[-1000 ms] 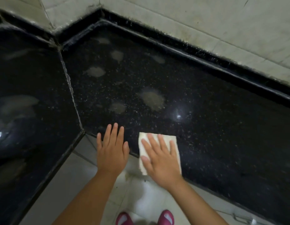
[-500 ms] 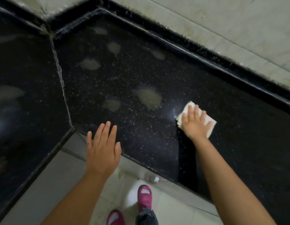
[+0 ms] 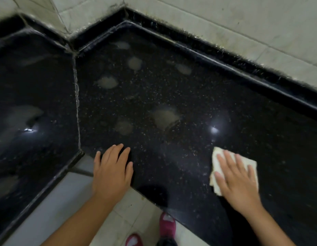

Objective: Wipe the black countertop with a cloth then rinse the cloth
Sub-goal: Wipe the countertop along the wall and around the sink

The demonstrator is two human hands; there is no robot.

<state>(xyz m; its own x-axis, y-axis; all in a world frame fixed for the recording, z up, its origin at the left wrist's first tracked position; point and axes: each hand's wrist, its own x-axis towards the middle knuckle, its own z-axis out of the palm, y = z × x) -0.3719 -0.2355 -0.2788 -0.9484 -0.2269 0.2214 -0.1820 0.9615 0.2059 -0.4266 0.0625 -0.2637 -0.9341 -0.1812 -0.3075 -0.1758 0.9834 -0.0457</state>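
I see the black countertop (image 3: 189,96) filling most of the frame, a speckled, glossy slab running from the left edge to the right, with a pale seam (image 3: 76,96) cutting down its left third. Cloudy grey smears (image 3: 164,118) sit across its middle and upper centre. Light tiled wall (image 3: 225,20) crosses the top, and pale floor tiles (image 3: 62,206) show at the bottom left, below the counter's front edge. My left hand (image 3: 111,173) lies at lower centre, fingers straight and close together, palm down over the counter's front edge, holding nothing. My right hand (image 3: 237,181) is at the lower right, fingers spread flat, pressing down on the white folded cloth (image 3: 216,157), which lies on the counter near its front edge with its upper-left corner showing past my fingertips. Pink shoes (image 3: 167,226) show at the bottom centre on the floor.
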